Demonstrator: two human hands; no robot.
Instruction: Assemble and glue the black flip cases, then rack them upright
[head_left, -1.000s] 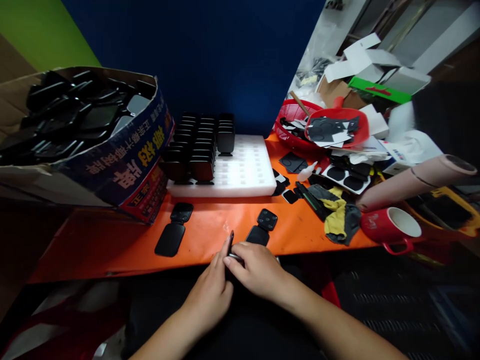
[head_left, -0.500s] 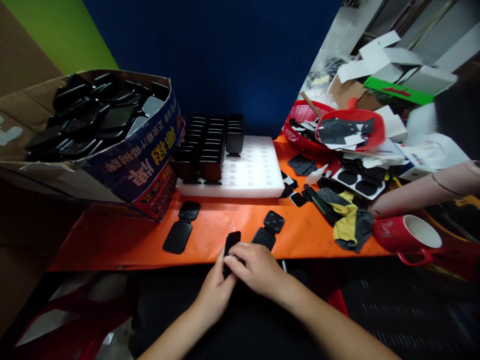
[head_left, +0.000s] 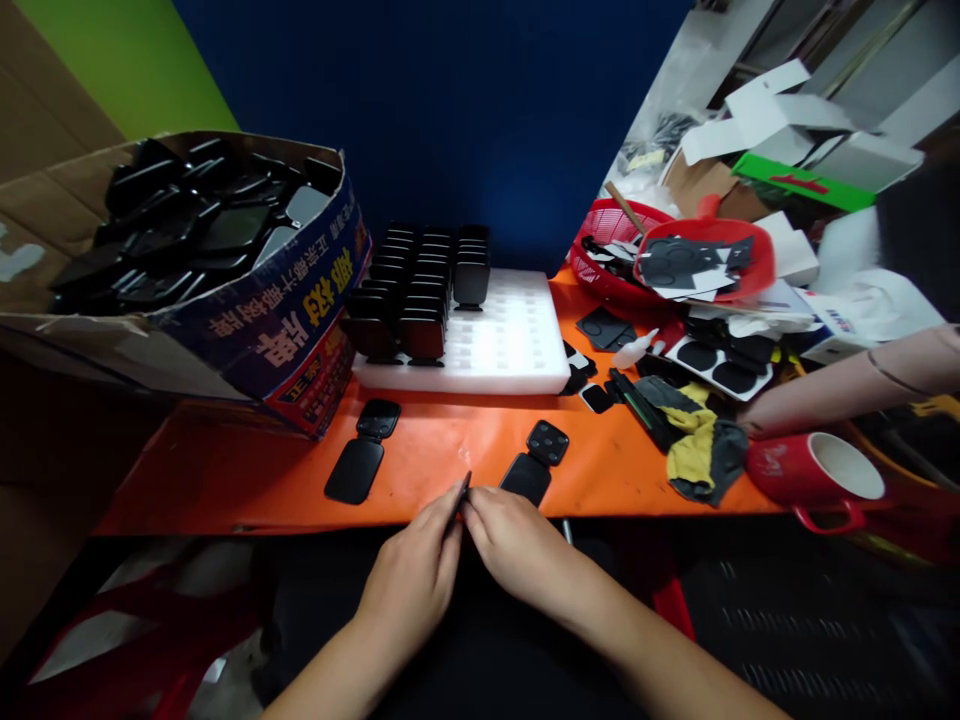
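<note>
A thin black plate (head_left: 459, 500), seen nearly edge-on, stands between my two hands at the table's front edge. My left hand (head_left: 409, 560) is closed on it from the left. The fingers of my right hand (head_left: 510, 535) are pinched against its right side, and what lies under their tips is hidden. Just beyond my right hand lies a black hinged two-part piece (head_left: 548, 443), a small square joined to a larger plate, with round spots on the square. A similar hinged piece (head_left: 355, 471) lies to the left of my hands.
A white foam tray (head_left: 517, 345) holds rows of upright black pieces (head_left: 424, 330). A cardboard box (head_left: 300, 330) full of black parts stands left. At right are a red basket (head_left: 600, 275), a yellow-grey cloth (head_left: 694, 450), a small bottle (head_left: 634, 349) and a red mug (head_left: 787, 465).
The black plate has turned from showing its face to nearly edge-on. My left hand has rolled over with it, showing its back. My right hand's fingers have shifted to the plate's right side.
</note>
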